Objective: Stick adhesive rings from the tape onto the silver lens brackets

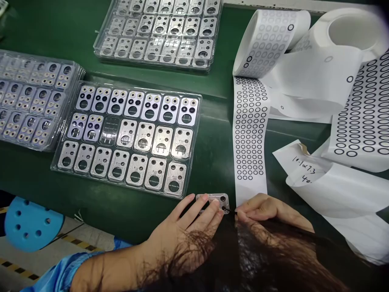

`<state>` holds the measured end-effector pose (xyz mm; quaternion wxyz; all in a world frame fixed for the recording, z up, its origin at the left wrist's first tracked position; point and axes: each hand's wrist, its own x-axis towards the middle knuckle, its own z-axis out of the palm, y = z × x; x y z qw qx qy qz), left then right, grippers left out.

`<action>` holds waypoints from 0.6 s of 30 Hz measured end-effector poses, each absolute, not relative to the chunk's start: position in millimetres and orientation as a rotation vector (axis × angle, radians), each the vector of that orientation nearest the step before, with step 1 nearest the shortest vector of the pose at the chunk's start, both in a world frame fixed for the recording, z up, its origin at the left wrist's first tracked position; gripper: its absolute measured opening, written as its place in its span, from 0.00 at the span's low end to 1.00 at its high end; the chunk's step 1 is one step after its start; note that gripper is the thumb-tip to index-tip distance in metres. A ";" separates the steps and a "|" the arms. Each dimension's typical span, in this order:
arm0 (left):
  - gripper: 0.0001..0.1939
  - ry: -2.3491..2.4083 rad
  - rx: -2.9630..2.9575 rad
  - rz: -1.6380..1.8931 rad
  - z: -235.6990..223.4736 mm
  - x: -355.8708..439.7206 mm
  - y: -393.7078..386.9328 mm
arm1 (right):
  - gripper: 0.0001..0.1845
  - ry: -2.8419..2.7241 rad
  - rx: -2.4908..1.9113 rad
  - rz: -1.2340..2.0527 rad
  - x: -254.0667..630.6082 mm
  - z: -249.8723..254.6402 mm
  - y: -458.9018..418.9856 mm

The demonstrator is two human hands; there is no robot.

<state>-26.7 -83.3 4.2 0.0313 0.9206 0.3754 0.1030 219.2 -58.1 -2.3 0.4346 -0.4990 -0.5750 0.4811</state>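
Head view: left hand [193,227] splayed flat over machined metal plate [219,196] on green table [214,150].
Right hand [264,211] pinched on thin dark tool [231,210], tip at plate's lower right hole. Ring-sticker strip [251,134] just right of plate, plastic tray [109,132] up-left.

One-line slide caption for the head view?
Left hand rests on a metal plate while the right hand holds a thin dark tool at its corner, beside a strip of black rings.
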 end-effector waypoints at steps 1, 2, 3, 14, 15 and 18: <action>0.27 1.155 2.839 0.313 4.7 -26.9 -83.2 | 0.12 -1.427 -1.246 1.203 219.1 -1.9 -57.8; 0.27 1.156 2.843 0.310 5.1 -27.0 -83.2 | 0.13 -1.423 -1.244 1.205 218.9 -1.5 -57.5; 0.27 1.159 2.848 0.310 5.6 -26.9 -83.2 | 0.13 -1.423 -1.238 1.203 218.8 -0.9 -57.0; 0.26 1.159 2.842 0.319 2.2 -29.0 -85.8 | 0.11 -1.470 -1.222 1.164 218.7 0.1 -57.1; 0.26 1.158 2.844 0.317 1.0 -29.2 -86.2 | 0.12 -1.470 -1.224 1.167 218.4 0.0 -57.3; 0.26 1.159 2.852 0.306 0.1 -29.2 -86.7 | 0.13 -1.472 -1.238 1.148 217.2 1.6 -55.6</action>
